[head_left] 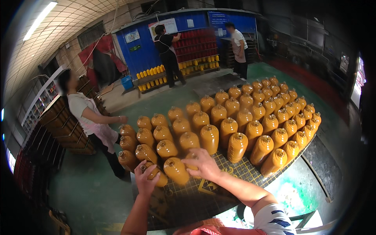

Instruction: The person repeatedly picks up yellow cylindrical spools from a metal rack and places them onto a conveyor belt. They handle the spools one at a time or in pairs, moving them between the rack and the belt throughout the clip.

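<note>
Rows of glossy orange-amber bottles with narrow necks stand on a dark table with a yellow grid pattern (219, 166). At the near left corner, my left hand (145, 179) is closed round the upper part of an orange bottle (159, 178), which leans a little. My right hand (203, 164) curls its fingers over another orange bottle (190, 161) and hides part of it. Between the two hands stands a third orange bottle (176, 171), close to the fingers of both.
A person in a pink apron (92, 113) stands at the table's left side. Farther back, two people (167, 55) (238, 49) stand by a rack of red and yellow bottles (196, 49). A blue bin (126, 82) sits on the floor. Stacked racks (66, 121) line the left.
</note>
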### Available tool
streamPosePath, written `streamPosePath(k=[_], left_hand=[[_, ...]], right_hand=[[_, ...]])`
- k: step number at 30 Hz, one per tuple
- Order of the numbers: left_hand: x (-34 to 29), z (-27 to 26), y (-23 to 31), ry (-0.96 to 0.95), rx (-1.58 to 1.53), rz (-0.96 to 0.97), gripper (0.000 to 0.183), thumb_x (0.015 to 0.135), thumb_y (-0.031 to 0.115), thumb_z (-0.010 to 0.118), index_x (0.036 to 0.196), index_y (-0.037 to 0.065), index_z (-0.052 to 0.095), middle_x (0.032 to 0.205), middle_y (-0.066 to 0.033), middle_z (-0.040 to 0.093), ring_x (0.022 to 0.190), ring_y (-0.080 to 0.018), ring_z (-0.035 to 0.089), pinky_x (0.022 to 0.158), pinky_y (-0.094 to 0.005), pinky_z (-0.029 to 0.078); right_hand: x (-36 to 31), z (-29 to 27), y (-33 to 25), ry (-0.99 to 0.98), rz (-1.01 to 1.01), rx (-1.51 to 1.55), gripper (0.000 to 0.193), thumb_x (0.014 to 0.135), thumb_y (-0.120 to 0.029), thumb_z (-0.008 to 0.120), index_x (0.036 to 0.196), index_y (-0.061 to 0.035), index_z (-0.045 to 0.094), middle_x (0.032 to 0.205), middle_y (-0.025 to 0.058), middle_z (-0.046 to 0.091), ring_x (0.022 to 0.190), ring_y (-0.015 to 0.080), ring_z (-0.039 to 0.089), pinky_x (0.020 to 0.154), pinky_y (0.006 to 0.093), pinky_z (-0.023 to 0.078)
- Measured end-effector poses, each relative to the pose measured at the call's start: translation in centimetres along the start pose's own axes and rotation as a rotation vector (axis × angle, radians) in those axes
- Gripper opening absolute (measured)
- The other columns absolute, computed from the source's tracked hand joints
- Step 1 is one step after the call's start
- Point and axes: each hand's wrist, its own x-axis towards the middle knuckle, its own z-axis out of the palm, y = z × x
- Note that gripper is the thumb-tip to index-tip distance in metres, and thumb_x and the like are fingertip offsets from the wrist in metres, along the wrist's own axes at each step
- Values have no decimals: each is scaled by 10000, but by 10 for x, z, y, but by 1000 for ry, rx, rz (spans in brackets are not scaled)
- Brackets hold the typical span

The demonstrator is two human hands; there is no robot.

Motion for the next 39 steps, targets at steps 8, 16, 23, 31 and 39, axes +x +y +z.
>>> streamPosePath(k=[8,16,23,31,39], left_hand=[[-64,-44,-28,85,-337,71,423,653,23,800,1070,40,732,1289,-181,595,1152,-332,591,1025,-407,466],[-153,-90,120,-562,-1467,-80,413,771,207,764,1132,13,721,1313,-175,633,1217,-275,581,1077,-408,428],[-270,-69,274,-1319,-1902,-85,451,783,265,762,1172,48,691,1314,-266,581,1159,-346,613,1007,-466,497],[-479,-77,478,-2431,-1463,-278,536,824,301,719,1225,-39,616,1160,-169,676,1022,-272,670,914,-390,540],[-717,-57,611,-3001,-735,-922,505,970,475,511,1293,92,577,1288,-260,605,1112,-370,622,949,-466,520]], right_hand=[[-125,-33,-38,498,309,10,440,726,-183,808,1162,-154,752,1364,157,544,1253,335,529,1063,440,443],[-387,-144,-244,1194,774,397,593,883,-343,633,1336,32,558,1319,161,587,1204,247,552,1038,395,443],[-596,-152,-433,1703,895,463,558,962,-435,588,1326,-14,549,1241,101,655,1131,227,639,982,389,517],[-750,-122,-604,2314,776,544,495,976,-461,482,1356,-155,565,1175,129,669,1079,270,647,953,439,528],[-957,-104,-628,2374,517,1113,402,966,-460,478,1227,-194,627,1189,239,617,1015,423,632,796,566,568]])
